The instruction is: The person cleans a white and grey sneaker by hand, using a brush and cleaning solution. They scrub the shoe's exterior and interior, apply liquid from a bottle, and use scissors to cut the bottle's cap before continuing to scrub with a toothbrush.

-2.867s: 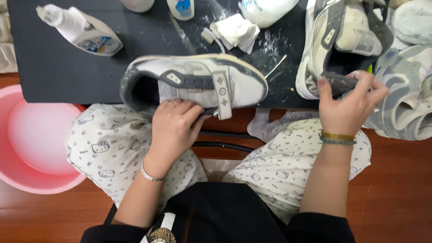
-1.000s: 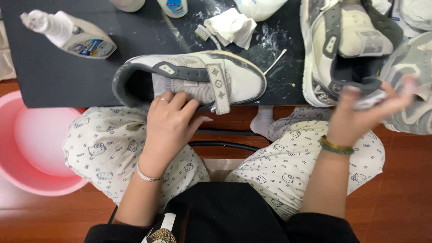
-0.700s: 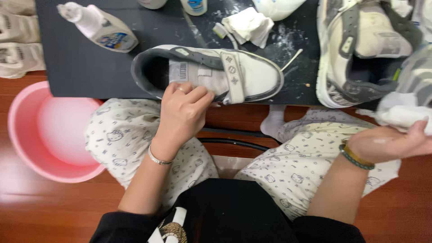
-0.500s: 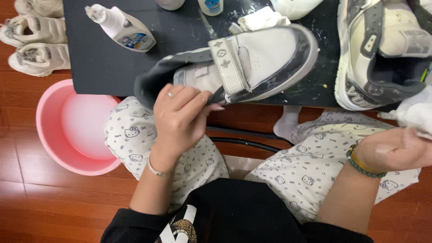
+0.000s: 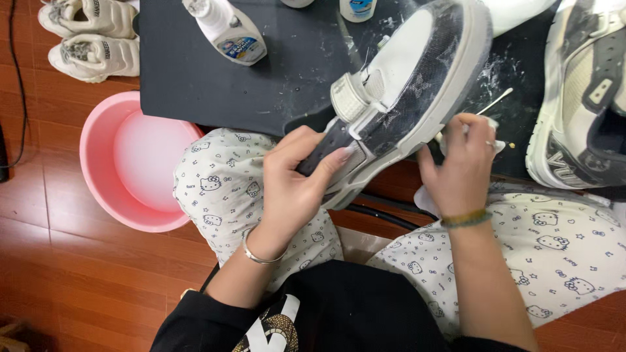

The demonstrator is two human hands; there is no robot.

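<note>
A white and grey sneaker [image 5: 404, 85] with a strap is tilted up off the black table [image 5: 195, 78], its sole turned to the right. My left hand [image 5: 297, 186] grips it around the heel. My right hand [image 5: 463, 163] presses a white wipe [image 5: 495, 133] against the edge of the sole. A cotton swab [image 5: 495, 101] lies on the table just beyond my right hand. My knees in patterned white trousers are below the shoe.
A second grey and white sneaker [image 5: 580, 98] lies at the table's right. A white cleaner bottle [image 5: 225, 29] lies at the back. A pink basin [image 5: 140, 163] stands on the wooden floor at left, with a pair of pale sneakers [image 5: 88, 36] behind it.
My left hand has lifted the sneaker off the table and tilted it on its side. My right hand left the other shoe, took up a white wipe and came to the sole.
</note>
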